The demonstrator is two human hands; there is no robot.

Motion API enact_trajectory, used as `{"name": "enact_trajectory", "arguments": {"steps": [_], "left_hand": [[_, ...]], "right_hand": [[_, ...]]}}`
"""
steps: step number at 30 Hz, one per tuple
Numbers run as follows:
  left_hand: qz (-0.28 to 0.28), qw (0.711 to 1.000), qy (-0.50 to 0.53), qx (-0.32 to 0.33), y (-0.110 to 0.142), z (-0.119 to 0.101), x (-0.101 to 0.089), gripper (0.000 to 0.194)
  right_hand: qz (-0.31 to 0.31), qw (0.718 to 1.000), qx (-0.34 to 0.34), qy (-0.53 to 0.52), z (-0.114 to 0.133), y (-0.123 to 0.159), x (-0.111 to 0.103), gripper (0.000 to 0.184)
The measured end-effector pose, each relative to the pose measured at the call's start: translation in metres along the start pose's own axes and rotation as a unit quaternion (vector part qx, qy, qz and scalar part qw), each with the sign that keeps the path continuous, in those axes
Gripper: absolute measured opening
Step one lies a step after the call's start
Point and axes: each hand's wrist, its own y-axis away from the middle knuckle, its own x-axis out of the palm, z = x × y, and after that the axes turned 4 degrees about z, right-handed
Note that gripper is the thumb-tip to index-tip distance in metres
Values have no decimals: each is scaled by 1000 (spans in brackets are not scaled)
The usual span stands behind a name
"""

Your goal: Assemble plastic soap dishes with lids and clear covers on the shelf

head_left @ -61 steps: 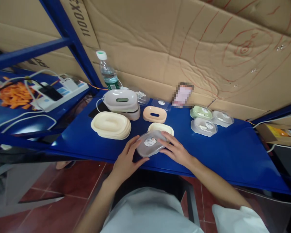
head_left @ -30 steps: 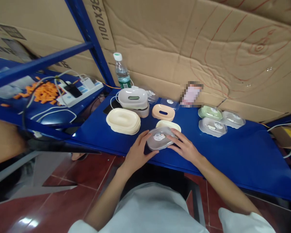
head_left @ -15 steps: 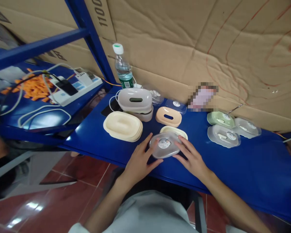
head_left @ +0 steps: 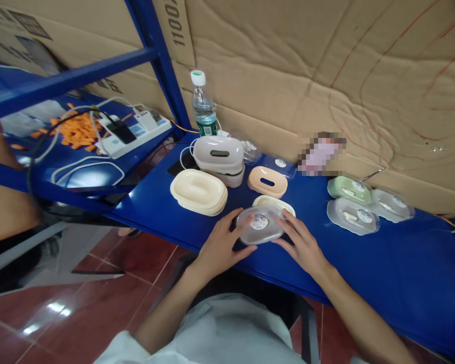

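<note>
Between my two hands, near the front edge of the blue table, is a clear oval plastic lid [head_left: 263, 233] with a round white label. My left hand [head_left: 224, 242] grips its left end, thumb along the near rim. At the right end, the fingers of my right hand [head_left: 298, 242] hold it too. Just behind, partly covered by the lid, lies a cream oval tray [head_left: 275, 201]. A peach oval piece with a slot [head_left: 267, 182] lies farther back. To the left are a stack of cream oval trays [head_left: 199, 191] and stacked grey-white slotted pieces [head_left: 219, 154].
On the right sit a green dish under a clear lid [head_left: 349, 189] and two whitish ones [head_left: 353, 216]. A water bottle [head_left: 205, 108] stands at the back left. Beyond the blue post are a power strip [head_left: 136, 137] and orange pieces [head_left: 79, 130]. Cardboard [head_left: 265, 65] lines the back.
The camera view has shifted slightly, so the scene sits a little farther right. Both hands keep hold of the clear lid in nearly the same place.
</note>
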Motion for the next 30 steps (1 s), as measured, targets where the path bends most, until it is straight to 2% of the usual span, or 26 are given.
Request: {"name": "enact_trajectory", "arguments": {"steps": [6,11,14,22,30], "left_hand": [[-10,1000,12,2,1,1,4,77],[-1,1000,28,-3,1,-2,0,75],[5,999,41,-8,0,-3,-1,74],[7,999,34,16,0,-3,0,72],[6,996,83,-13,1,0,0,76]], "right_hand": [[-2,1000,-18,5,-3,1,3,83],[38,999,9,2,-2,-1,6,78],[52,998,3,18,-1,-2,7,80],[24,1000,6,0,-9,3,5,80],[76,997,17,-16,-5,-2,4,97]]}}
